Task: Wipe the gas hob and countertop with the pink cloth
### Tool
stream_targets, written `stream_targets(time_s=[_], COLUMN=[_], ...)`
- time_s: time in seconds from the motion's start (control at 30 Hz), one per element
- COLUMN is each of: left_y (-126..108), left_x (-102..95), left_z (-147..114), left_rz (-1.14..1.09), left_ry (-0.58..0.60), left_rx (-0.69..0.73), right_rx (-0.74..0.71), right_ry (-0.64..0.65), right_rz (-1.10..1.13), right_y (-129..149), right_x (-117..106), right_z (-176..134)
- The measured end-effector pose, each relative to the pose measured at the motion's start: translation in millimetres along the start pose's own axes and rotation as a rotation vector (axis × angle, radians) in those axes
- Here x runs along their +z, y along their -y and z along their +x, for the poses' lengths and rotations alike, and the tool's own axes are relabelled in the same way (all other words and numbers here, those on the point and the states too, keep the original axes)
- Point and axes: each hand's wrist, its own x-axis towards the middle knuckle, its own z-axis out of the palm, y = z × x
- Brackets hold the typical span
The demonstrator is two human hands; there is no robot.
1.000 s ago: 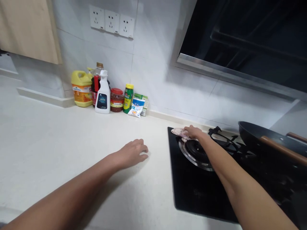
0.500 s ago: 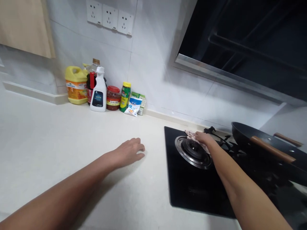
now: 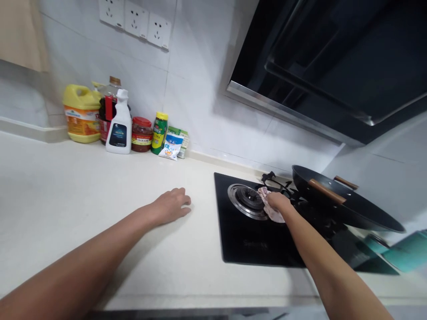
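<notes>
My right hand (image 3: 279, 202) grips a pale pinkish cloth (image 3: 271, 213) with a pattern on it, and the cloth lies against the right side of the round burner (image 3: 240, 200). That burner has a shiny metal ring and is set in the black glass stove top (image 3: 253, 251). Left of the stove, my left hand (image 3: 171, 206) rests on the white counter (image 3: 200, 275); its thumb and fingers are apart, and it holds nothing.
A wok (image 3: 360, 206) with wooden handles sits on the stove's right side, beside a black pan support (image 3: 271, 180). A range hood (image 3: 320, 75) overhangs it. By the wall stand a white spray bottle (image 3: 120, 126), a yellow jug (image 3: 82, 113) and a red-lidded jar (image 3: 142, 135).
My right hand has moved the cloth from the burner's back edge round to its right side, nearer to me. My left hand stays on the counter. The camera view has turned rightward.
</notes>
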Motion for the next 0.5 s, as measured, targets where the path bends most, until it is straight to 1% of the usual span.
stream_targets(time_s=[0.1, 0.27, 0.4, 0.5], left_y=[-2, 0, -3, -5], left_x=[-1.3, -0.8, -4.7, -7.5], left_z=[1, 2, -1, -4], left_rz=[0.01, -0.02, -0.05, -0.047], left_ry=[0.009, -0.013, -0.009, -0.016], left_rx=[0.006, 0.01, -0.003, -0.008], right_rx=[0.044, 0.104, 0.057, -0.012], right_ry=[0.015, 0.02, 0.038, -0.022], right_rz=[0.024, 0.115, 0.195, 0.195], right_y=[2, 2, -16, -32], right_x=[-1, -3, -10, -21], right_z=[-14, -26, -36, -43])
